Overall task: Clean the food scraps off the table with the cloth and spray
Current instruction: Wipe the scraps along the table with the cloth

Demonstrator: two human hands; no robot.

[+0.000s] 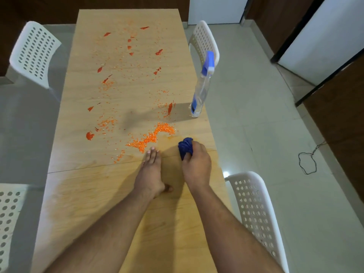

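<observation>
Blue cloth (185,147) gripped by right hand (197,164); left hand (150,172) fingers straight, on table (88,194).

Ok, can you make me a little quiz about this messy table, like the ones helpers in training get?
1. True or false: the spray bottle is lying on its side.
2. Which hand grips the blue cloth? A) the left hand B) the right hand C) both
3. Fill in: the biggest heap of orange scraps lies just beyond the ____ hand's fingers.

Key
1. False. It stands upright near the right edge of the table.
2. B. Its fingers are curled round the bunched cloth.
3. Left. That hand lies flat on the wood with straight fingers.
</observation>
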